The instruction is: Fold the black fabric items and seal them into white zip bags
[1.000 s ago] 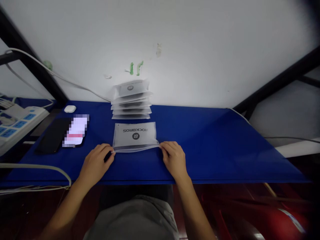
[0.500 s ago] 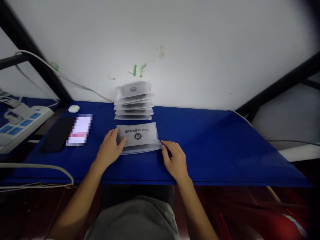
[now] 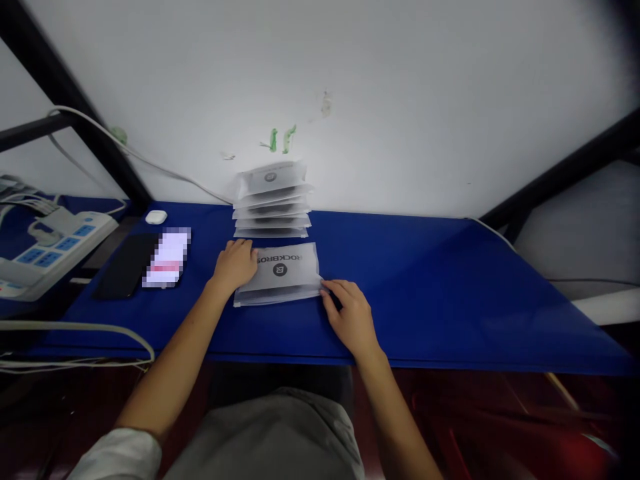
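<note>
A frosted zip bag (image 3: 285,277) with a dark ROCKBROS print lies flat on the blue table (image 3: 425,287), print facing away from me. My left hand (image 3: 235,265) rests palm down on the bag's far left corner. My right hand (image 3: 350,315) pinches the bag's near right corner with fingertips. Just behind the bag, a stack of several like bags (image 3: 273,200) leans against the white wall.
Left of the bag lie a phone with a lit screen (image 3: 167,257), a black phone (image 3: 125,265) and a small white earbud case (image 3: 156,217). A white power strip (image 3: 45,250) and cables sit at the far left. Black frame bars cross both upper corners.
My left hand left the bag's near left corner and slid up over its left side to the far corner. My right hand stayed at the near right corner. The view shifted slightly left.
</note>
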A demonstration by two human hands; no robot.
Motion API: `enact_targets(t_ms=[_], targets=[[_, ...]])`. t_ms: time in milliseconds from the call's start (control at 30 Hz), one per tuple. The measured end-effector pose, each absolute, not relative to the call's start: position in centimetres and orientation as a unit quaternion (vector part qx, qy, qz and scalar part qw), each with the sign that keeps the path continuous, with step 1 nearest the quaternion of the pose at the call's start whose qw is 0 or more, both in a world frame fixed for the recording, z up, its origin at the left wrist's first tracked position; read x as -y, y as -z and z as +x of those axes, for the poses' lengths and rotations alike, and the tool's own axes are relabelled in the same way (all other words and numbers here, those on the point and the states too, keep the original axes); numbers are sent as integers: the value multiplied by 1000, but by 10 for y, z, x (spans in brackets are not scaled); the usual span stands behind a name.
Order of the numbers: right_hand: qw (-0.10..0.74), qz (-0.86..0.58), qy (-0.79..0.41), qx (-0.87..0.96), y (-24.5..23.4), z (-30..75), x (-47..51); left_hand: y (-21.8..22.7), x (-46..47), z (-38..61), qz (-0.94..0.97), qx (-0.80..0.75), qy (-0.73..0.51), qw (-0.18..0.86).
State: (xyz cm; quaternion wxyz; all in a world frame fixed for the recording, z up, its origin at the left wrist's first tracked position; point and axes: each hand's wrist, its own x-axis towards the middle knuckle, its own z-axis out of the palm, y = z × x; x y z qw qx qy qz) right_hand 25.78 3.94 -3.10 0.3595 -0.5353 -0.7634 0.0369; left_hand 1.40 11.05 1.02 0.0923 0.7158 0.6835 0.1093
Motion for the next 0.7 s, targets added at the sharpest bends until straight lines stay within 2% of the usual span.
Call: enact_targets(t_ms=[400,567,700], targets=[[349,-543,-4,764,33,259,-40,0,-116,1,717,-676,-111,128],[380,-566,22,731,30,259,-38,-8,-106,1,696,-700,-77,142],[376,-563,-9,736,27,253,-36,-17,-96,-4,669,-724,-45,164]])
